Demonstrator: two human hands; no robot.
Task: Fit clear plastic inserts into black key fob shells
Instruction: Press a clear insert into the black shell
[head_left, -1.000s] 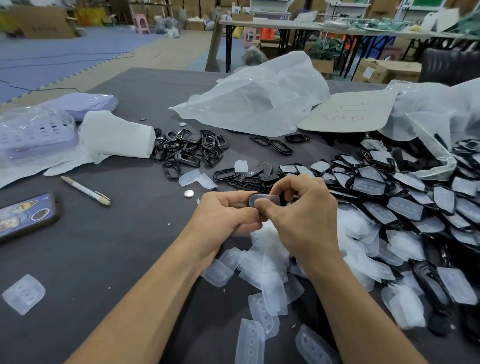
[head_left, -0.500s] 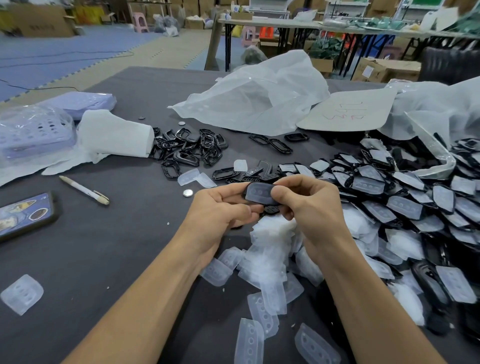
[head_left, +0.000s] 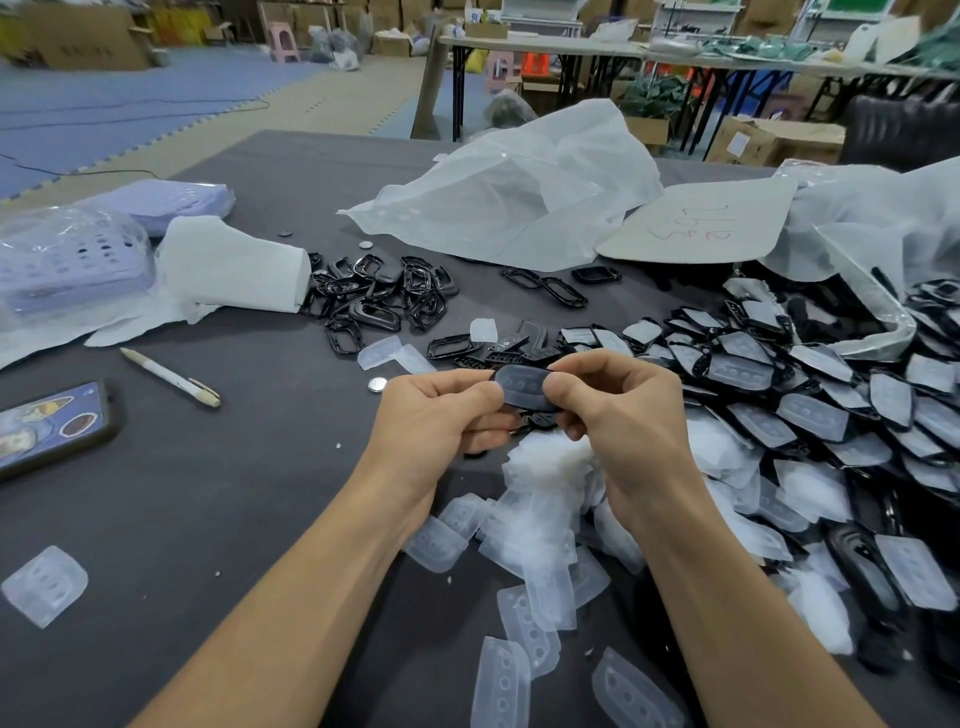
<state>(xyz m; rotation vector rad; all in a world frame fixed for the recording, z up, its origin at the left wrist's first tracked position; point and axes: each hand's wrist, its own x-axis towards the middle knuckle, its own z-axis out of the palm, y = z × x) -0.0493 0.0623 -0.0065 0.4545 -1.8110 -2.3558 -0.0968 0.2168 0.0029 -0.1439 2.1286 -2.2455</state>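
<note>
Black plastic: the key fob shell (head_left: 527, 404) is held up above the desk (head_left: 208, 493), broad face to the camera. A clear insert (head_left: 519, 383) lies in it, three round dimples showing.
Left hand (head_left: 441, 415): fingers curled, thumb and fingertips pinching the shell's left end.
Right hand (head_left: 623, 415): fingers curled, thumb pinching the shell's right end.
Change: a second ago both hands were closed over the shell, thumbs pressing and hiding most of it. Now the thumbs sit at its ends and the face is bared.
Meaning: the insert looks seated, so this piece seems done and ready to set aside.
Just below the hands: a heap of loose inserts (head_left: 540, 499).
To the right: a spread of filled shells (head_left: 810, 415).
Further off, to the left: empty shells (head_left: 374, 301), well apart from the hands.
</note>
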